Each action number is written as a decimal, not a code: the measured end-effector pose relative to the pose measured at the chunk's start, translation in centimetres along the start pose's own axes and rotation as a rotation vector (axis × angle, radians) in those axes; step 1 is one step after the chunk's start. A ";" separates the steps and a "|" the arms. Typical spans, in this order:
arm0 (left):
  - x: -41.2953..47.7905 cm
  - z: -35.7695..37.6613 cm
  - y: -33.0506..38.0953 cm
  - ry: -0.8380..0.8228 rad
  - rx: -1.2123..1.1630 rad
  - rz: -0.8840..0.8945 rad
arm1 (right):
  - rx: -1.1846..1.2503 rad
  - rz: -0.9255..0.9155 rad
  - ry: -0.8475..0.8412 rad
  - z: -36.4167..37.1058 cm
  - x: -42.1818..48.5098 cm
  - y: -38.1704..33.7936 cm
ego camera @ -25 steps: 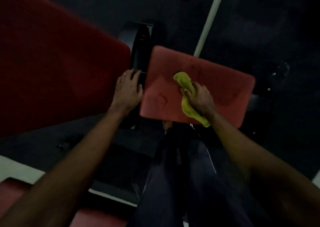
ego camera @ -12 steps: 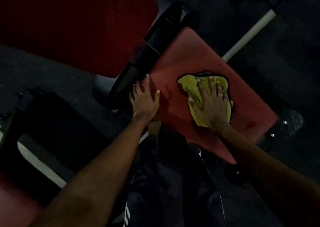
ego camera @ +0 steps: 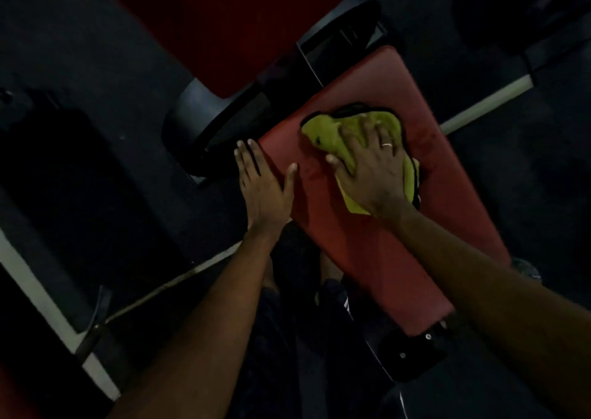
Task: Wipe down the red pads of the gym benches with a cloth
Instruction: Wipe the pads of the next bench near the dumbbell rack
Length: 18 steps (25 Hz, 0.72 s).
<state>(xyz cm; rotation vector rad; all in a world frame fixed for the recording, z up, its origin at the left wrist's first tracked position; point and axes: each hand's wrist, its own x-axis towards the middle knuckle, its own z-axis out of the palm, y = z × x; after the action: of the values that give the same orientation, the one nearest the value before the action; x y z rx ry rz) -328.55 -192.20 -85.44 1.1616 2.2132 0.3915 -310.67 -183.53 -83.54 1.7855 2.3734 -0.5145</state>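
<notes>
**As I lean over the red pad (ego camera: 383, 252), the cloth (ego camera: 323, 132) lies pinned flat under my right grip (ego camera: 374, 169)**

Though the room is dim, I can make out a dark floor (ego camera: 96, 51) crossed by pale painted lines (ego camera: 486, 102), one showing past the pad's far side and another along my left. The red pad slants across the middle of my view, and the cloth is the only loose thing on it. Off its far-left corner, a black frame (ego camera: 256, 105) and a rounded grey housing (ego camera: 195, 105) stand between it and a second, darker red pad (ego camera: 230, 19) at the top. At the near end, a black bracket (ego camera: 412, 351) with small bolts juts from under the pad. My legs in dark trousers (ego camera: 287, 338) are close against the pad's near-left side, partly hidden by my forearms.

My left grip (ego camera: 265, 185) holds nothing. Its fingers lie straight along the pad's left edge, with the thumb splayed onto the red surface. My right grip is spread wide, fingers pressed flat on the yellow-green cloth, with a ring (ego camera: 387, 144) on one finger. The cloth sits bunched on the far half of the pad. It shows beyond my fingertips and left of my thumb, and a strip peeks out past the heel of my palm. Bare red separates my two grips.
</notes>
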 end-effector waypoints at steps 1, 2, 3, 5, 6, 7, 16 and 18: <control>0.0 -0.2 -0.3 -0.015 -0.010 0.014 | -0.020 -0.108 -0.039 -0.3 0.2 0.3; 0.4 -0.6 -0.6 -0.033 -0.016 0.033 | -0.027 -0.140 -0.063 -0.7 0.7 0.6; 0.7 -0.9 -1.0 -0.051 -0.028 0.052 | -0.020 -0.094 -0.061 -0.9 1.6 0.8; 1.0 -1.5 -1.9 -0.097 -0.059 0.088 | 0.035 0.109 -0.011 -1.0 3.5 0.0; 0.9 -1.9 -2.6 -0.128 -0.079 0.098 | 0.052 0.185 -0.002 -0.8 4.0 -1.0; 0.7 -2.3 -3.2 -0.162 -0.117 0.099 | 0.040 0.199 0.005 -0.4 4.0 -2.3; 0.6 -3.5 -5.5 -0.237 -0.295 0.074 | -0.049 -0.112 -0.054 1.0 0.8 -5.4; 0.1 -3.7 -6.4 -0.248 -0.307 0.099 | -0.018 0.049 -0.029 1.3 2.5 -8.0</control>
<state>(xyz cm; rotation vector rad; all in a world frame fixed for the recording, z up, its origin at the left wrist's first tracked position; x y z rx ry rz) -335.03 -195.69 -85.87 1.0899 1.8132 0.5734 -319.18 -183.66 -83.93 1.8108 2.3022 -0.5071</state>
